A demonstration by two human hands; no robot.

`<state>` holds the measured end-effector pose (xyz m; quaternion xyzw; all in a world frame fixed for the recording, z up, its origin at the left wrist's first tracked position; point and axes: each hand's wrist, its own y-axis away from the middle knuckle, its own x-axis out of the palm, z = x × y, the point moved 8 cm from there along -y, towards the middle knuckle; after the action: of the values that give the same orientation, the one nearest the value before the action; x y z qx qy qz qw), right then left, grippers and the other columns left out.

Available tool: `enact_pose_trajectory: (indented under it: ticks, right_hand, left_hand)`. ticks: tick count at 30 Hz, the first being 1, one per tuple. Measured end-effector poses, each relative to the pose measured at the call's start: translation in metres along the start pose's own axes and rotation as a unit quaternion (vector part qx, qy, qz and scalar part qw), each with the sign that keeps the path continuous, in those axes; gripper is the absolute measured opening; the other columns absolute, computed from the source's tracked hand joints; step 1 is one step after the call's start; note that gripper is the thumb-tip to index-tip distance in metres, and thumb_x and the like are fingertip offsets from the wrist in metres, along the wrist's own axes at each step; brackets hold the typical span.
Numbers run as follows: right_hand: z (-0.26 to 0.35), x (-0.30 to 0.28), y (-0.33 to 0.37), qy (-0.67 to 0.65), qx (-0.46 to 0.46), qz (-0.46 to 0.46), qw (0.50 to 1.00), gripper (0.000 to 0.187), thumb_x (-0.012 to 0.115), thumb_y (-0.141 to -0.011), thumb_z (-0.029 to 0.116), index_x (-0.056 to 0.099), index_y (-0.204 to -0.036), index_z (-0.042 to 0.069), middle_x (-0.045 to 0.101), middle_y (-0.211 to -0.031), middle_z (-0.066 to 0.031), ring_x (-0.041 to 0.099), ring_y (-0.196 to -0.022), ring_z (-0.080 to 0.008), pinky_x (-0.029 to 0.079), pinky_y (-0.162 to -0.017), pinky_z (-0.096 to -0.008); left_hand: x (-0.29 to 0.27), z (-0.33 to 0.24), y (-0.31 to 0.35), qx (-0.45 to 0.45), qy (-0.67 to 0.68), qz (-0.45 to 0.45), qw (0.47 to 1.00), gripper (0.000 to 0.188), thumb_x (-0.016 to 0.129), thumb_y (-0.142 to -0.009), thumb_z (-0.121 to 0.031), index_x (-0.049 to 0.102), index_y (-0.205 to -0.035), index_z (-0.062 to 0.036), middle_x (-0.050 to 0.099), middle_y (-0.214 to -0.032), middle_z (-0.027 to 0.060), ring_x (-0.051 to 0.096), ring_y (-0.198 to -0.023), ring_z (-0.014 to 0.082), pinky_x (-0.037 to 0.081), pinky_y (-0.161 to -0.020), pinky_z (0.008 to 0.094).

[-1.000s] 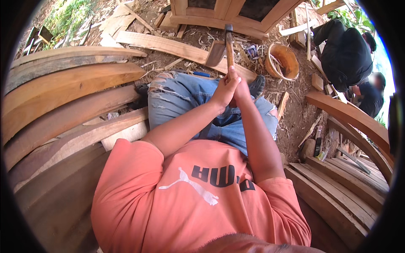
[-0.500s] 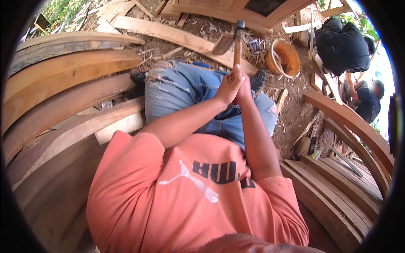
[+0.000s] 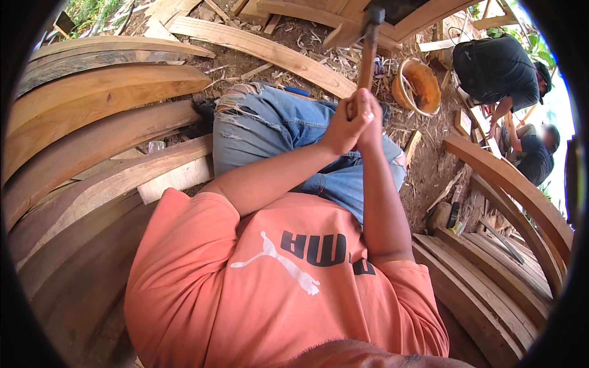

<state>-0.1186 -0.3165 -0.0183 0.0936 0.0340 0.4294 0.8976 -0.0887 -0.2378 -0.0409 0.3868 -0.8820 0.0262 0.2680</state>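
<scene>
My left hand [image 3: 345, 127] and my right hand [image 3: 372, 124] are closed together round the wooden handle of an adze [image 3: 367, 61], in front of my lap. Its handle points up and away from me. The dark metal head is at the far end, with a broad, blurred brownish blade sticking out to the left. My fingers overlap, so the lower end of the handle is hidden. Beyond the hands lies a long pale plank [image 3: 264, 51] on the ground. An orange bucket [image 3: 434, 98] with a dirty inside stands to the right of the adze.
Curved timbers [image 3: 110, 83] are stacked on my left, and more boards [image 3: 485, 270] lie at the right. A panelled wooden piece [image 3: 319, 13] stands at the far side. Wood chips cover the dirt. Two people in dark clothes, one bent over [image 3: 494, 70], are at the upper right.
Both hands have moved slightly right with the adze. Its head has risen farther up the view and is blurred. The bent-over person has shifted, with an arm now reaching down.
</scene>
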Motion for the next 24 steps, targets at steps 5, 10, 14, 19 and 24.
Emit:
enact_pose_trajectory:
  ticks: [5, 10, 14, 19, 24]
  right_hand:
    - [-0.083, -0.008, -0.029, 0.009, 0.110, -0.027, 0.993, 0.052, 0.055, -0.112, 0.052, 0.065, -0.093, 0.005, 0.062, -0.082, -0.0018, 0.056, -0.073, -0.0145, 0.048, -0.069, -0.0335]
    - [-0.044, -0.013, -0.028, 0.022, 0.064, -0.030, 0.997, 0.055, 0.053, -0.112, 0.056, 0.061, -0.087, 0.007, 0.057, -0.078, 0.0006, 0.053, -0.071, -0.0133, 0.045, -0.067, -0.0329]
    - [0.022, -0.011, -0.003, 0.001, -0.032, -0.029, 0.999, 0.046, 0.056, -0.114, 0.048, 0.062, -0.091, 0.008, 0.052, -0.076, 0.0052, 0.045, -0.065, -0.0062, 0.037, -0.058, -0.0260]
    - [0.011, -0.007, 0.003, -0.023, -0.021, -0.003, 1.000, 0.043, 0.057, -0.114, 0.045, 0.062, -0.094, 0.007, 0.054, -0.076, 0.0055, 0.047, -0.065, -0.0055, 0.038, -0.058, -0.0245]
    - [-0.094, -0.013, -0.016, 0.055, 0.101, -0.017, 0.993, 0.059, 0.058, -0.108, 0.060, 0.067, -0.092, 0.005, 0.065, -0.083, -0.0043, 0.059, -0.077, -0.0169, 0.049, -0.072, -0.0347]
  left_hand:
    - [-0.020, 0.034, -0.019, -0.142, -0.001, -0.027, 0.989, 0.057, 0.072, -0.098, -0.046, 0.062, -0.130, -0.0003, 0.068, -0.118, 0.0099, 0.065, -0.110, 0.0185, 0.052, -0.097, 0.0356]
    - [-0.003, 0.015, -0.013, -0.114, 0.004, -0.025, 0.993, 0.050, 0.070, -0.099, -0.041, 0.063, -0.128, -0.0009, 0.066, -0.119, 0.0109, 0.063, -0.111, 0.0195, 0.050, -0.100, 0.0367]
    - [0.019, -0.023, -0.005, 0.012, -0.025, 0.029, 0.999, 0.077, 0.079, -0.094, -0.040, 0.045, -0.142, 0.0098, 0.061, -0.123, 0.0161, 0.061, -0.114, 0.0208, 0.052, -0.098, 0.0341]
    - [0.011, -0.012, 0.000, -0.015, -0.024, 0.013, 1.000, 0.061, 0.074, -0.098, -0.040, 0.056, -0.136, 0.0046, 0.064, -0.119, 0.0120, 0.061, -0.111, 0.0173, 0.051, -0.098, 0.0346]
    - [-0.022, 0.037, 0.001, -0.147, -0.016, -0.034, 0.988, 0.066, 0.069, -0.100, -0.053, 0.061, -0.138, 0.0004, 0.066, -0.128, 0.0136, 0.064, -0.119, 0.0197, 0.051, -0.101, 0.0363]
